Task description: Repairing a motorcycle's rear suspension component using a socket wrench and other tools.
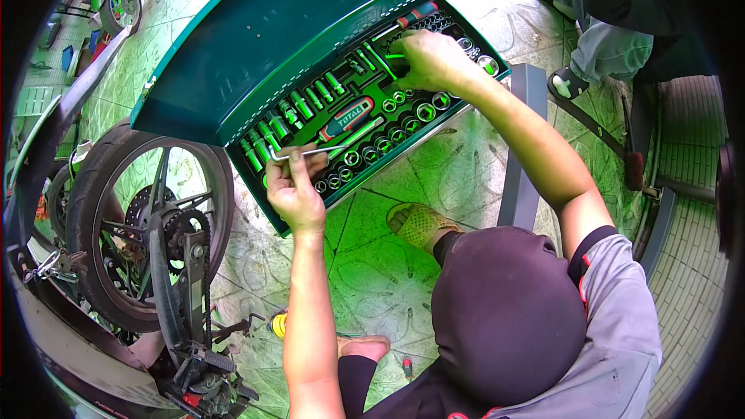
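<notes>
You have one open green metal socket-set case (233, 54) in front of you, one bent L-shaped steel bar (299, 154) at its edge, one spoked motorcycle rear wheel (147, 225) at your left, and two bare hands: left hand (295, 194), right hand (427, 58).
</notes>
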A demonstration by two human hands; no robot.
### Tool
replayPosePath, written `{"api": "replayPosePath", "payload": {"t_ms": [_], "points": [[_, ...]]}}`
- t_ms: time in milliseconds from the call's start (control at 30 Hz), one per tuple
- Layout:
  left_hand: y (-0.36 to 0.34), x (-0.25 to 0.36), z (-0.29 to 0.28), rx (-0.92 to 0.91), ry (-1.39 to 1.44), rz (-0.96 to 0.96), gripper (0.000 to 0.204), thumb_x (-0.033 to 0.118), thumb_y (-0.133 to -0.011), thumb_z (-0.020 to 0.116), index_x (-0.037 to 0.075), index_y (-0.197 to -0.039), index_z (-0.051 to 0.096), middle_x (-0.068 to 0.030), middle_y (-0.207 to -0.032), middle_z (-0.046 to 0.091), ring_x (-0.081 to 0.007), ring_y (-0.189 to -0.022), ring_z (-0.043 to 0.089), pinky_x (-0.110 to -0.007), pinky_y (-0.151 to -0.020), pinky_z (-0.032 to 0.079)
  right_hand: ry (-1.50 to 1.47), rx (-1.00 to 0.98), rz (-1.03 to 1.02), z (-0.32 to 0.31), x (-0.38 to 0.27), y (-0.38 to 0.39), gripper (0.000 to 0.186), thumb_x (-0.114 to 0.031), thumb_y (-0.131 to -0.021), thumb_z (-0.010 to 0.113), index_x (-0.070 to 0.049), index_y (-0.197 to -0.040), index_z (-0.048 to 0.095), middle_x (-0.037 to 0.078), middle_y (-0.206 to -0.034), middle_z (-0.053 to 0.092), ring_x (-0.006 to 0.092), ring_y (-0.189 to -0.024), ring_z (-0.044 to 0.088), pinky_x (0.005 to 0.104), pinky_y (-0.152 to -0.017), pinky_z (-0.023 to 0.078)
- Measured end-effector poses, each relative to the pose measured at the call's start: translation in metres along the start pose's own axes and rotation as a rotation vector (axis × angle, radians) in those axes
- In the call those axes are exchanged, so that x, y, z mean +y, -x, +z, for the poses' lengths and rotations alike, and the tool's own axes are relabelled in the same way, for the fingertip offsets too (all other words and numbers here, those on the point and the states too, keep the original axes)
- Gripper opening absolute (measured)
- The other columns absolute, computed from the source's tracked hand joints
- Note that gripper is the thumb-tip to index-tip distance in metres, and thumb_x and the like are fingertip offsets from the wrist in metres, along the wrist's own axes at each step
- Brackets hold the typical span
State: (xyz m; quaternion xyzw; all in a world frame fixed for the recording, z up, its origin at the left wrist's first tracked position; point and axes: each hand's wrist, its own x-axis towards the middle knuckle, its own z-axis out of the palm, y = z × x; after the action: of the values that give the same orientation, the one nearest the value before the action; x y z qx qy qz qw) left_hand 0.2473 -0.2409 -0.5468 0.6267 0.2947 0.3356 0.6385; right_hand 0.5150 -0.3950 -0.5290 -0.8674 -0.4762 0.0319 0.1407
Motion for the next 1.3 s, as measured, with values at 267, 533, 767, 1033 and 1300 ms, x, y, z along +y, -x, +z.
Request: {"api": "replayPosePath", "payload": {"t_ms": [267,533,767,1033,1300], "points": [[0.001,-0.007,0.003,-0.098,-0.024,0.003,0.021,0.020,-0.105,0.055,-0.001,-0.108,0.055,-0.0180,-0.095,0.071,-0.0214,-0.072,0.073,-0.031,-0.064,0.061,0.264,-0.334,0.094,-0.006,-0.038,-0.023,0.037,-0.032,-0.078,0.079,-0.009,-0.105,0.070,0.015,-0.096,0.073,0.0340,-0.095,0.071,0.0427,-0.082,0.058],[0.001,-0.005,0.003,-0.079,-0.029,-0.022,0.021,0.021,-0.106,0.055,0.000,-0.106,0.053,-0.0149,-0.091,0.071,-0.0172,-0.068,0.070,-0.026,-0.061,0.058,0.133,0.456,-0.037,-0.020,-0.025,-0.017,0.019,-0.022,-0.091,0.066,-0.003,-0.091,0.065,0.013,-0.080,0.071,0.0282,-0.077,0.071,0.0404,-0.072,0.057],[-0.001,-0.008,0.003,-0.063,-0.003,-0.036,0.022,0.022,-0.106,0.055,0.000,-0.106,0.052,-0.0158,-0.092,0.071,-0.0179,-0.068,0.071,-0.027,-0.061,0.058,-0.750,0.332,0.155,-0.021,-0.013,-0.016,0.023,-0.027,-0.096,0.065,-0.006,-0.100,0.059,0.007,-0.078,0.066,0.0210,-0.066,0.065,0.0371,-0.065,0.055],[-0.002,-0.006,-0.001,-0.046,-0.018,-0.043,0.021,0.020,-0.106,0.055,-0.001,-0.107,0.052,-0.0157,-0.092,0.070,-0.0183,-0.068,0.071,-0.028,-0.061,0.058,-1.145,-0.127,0.386,-0.011,-0.045,-0.015,0.031,-0.030,-0.093,0.070,-0.010,-0.113,0.058,0.008,-0.085,0.069,0.0202,-0.063,0.063,0.0389,-0.063,0.054],[-0.001,-0.007,0.003,-0.049,-0.031,-0.061,0.020,0.019,-0.105,0.055,0.000,-0.105,0.054,-0.0147,-0.092,0.070,-0.0166,-0.067,0.070,-0.027,-0.060,0.057,-0.218,-0.155,-0.124,0.023,-0.081,-0.053,0.036,-0.024,-0.087,0.069,-0.018,-0.122,0.066,0.017,-0.093,0.072,0.0328,-0.076,0.070,0.0473,-0.070,0.057]]}}
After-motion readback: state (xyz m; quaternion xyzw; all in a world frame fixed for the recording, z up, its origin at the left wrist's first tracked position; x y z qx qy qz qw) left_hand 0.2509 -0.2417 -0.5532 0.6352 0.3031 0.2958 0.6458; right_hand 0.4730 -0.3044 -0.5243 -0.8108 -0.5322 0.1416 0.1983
